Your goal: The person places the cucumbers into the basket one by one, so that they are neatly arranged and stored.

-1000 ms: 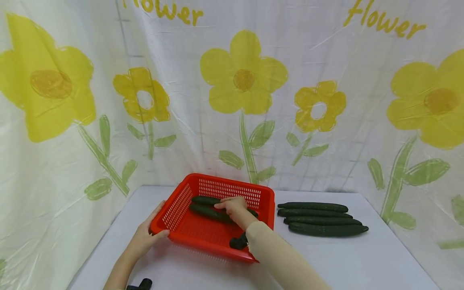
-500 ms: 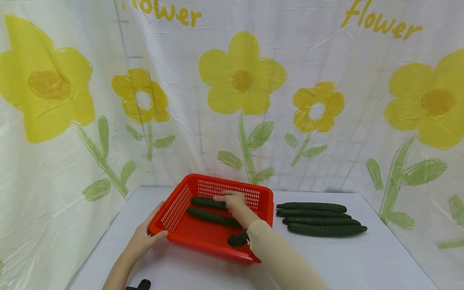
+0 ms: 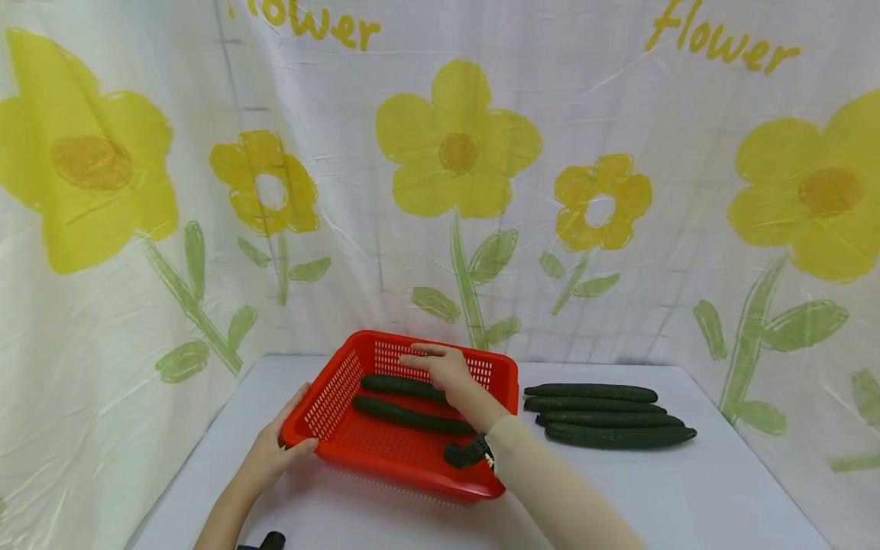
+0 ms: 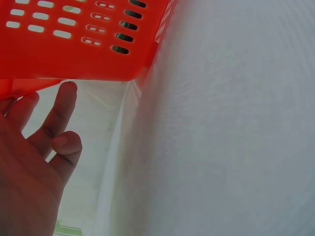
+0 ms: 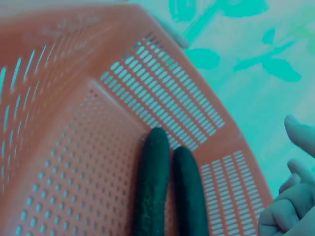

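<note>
A red plastic basket (image 3: 385,463) with slotted walls stands on the white table. Inside it lie two dark green cucumbers, a back cucumber (image 3: 395,384) and a front cucumber (image 3: 402,415), roughly side by side. My left hand (image 3: 271,447) holds the basket's front left corner, thumb at the front and fingers along the left side. In the left wrist view its fingertips (image 4: 67,91) meet the rim's lower edge. Over the back cucumber hovers my right hand (image 3: 445,368), fingers spread and holding nothing. In the right wrist view this hand shows only at the right edge.
Several more cucumbers (image 3: 605,418) lie in a row on the table (image 3: 591,489), right of the basket. A white curtain (image 3: 344,229) with painted yellow flowers hangs behind and at both sides.
My right hand has lifted off the cucumbers and opened its fingers. The front cucumber has shifted slightly forward, widening the gap at its left end. My left hand stays on the basket.
</note>
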The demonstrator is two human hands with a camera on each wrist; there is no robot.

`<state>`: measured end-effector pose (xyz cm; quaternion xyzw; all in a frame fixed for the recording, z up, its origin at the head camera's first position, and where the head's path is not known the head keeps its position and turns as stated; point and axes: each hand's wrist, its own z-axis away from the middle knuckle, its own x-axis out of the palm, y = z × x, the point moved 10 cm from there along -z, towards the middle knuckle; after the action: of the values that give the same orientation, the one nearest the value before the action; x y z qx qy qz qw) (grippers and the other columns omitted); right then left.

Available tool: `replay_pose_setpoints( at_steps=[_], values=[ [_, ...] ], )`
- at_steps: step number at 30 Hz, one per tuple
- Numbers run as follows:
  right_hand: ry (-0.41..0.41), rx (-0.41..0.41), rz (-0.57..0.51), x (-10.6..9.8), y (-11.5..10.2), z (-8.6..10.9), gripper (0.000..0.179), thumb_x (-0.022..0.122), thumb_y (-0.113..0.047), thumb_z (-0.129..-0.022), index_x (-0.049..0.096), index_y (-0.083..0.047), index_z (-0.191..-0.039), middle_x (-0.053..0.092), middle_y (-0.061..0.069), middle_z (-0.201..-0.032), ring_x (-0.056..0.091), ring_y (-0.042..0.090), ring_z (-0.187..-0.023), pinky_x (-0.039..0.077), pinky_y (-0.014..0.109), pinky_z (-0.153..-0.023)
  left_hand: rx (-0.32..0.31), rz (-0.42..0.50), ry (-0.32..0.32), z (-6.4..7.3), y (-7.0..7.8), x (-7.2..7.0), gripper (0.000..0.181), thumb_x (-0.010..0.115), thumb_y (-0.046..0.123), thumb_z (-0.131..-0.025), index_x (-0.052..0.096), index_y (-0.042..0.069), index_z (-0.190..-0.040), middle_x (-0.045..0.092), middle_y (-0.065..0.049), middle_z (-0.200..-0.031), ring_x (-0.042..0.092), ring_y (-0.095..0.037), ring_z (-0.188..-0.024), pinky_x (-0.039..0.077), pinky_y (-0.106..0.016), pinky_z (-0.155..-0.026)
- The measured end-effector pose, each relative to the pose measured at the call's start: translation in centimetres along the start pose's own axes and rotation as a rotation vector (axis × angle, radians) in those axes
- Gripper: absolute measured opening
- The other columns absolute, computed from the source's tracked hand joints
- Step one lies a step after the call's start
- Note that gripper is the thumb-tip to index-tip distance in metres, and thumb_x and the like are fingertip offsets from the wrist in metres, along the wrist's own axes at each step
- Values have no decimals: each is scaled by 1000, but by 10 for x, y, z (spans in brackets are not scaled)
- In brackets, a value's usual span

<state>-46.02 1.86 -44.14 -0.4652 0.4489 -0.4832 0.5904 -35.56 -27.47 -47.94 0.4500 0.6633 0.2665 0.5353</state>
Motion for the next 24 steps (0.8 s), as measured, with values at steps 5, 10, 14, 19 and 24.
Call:
replay_pose_setpoints(
  at_steps=[5, 10, 14, 19, 24],
  values=[
    [-59, -38, 38, -11, -9, 3, 60, 91, -35, -84, 73, -19, -139, 42, -9, -58, 22, 11, -47, 28, 29, -50, 14, -3, 7, 2, 0, -1, 91, 74, 17, -93, 27, 19, -170, 37, -19, -169, 50, 13, -119, 55, -22, -89],
    [-97, -68, 57, -31, -15, 11, 62, 91, -34, -85, 70, -21, -142, 75, 0, -105, 20, 10, -50, 27, 29, -51, 27, 10, 6, 2, -1, -1, 91, 74, 16, -93, 27, 19, -170, 36, -20, -169, 51, 12, -120, 54, -22, -91],
    [-97, -77, 69, -50, -15, 18, 59, 89, -32, -87, 70, -23, -142, 76, 8, -123, 19, 11, -51, 26, 28, -51, 25, 28, -2, 2, -2, 0, 90, 74, 15, -93, 27, 19, -170, 36, -20, -169, 52, 10, -120, 55, -22, -90],
    [-72, -126, 118, -75, -12, 28, 57, 87, -29, -89, 69, -21, -143, 76, 6, -117, 34, 13, -62, 32, 32, -59, 19, 35, -2, 0, -2, 0, 90, 74, 15, -93, 27, 18, -170, 35, -20, -170, 52, 10, -119, 55, -22, -89],
    [-50, -153, 129, -99, -7, 39, 61, 86, -30, -91, 66, -16, -147, 75, 8, -119, 37, 13, -64, 34, 33, -61, 20, 38, -6, 0, -1, 1, 90, 74, 15, -93, 27, 18, -170, 35, -20, -170, 52, 11, -119, 55, -22, -89]
  ],
)
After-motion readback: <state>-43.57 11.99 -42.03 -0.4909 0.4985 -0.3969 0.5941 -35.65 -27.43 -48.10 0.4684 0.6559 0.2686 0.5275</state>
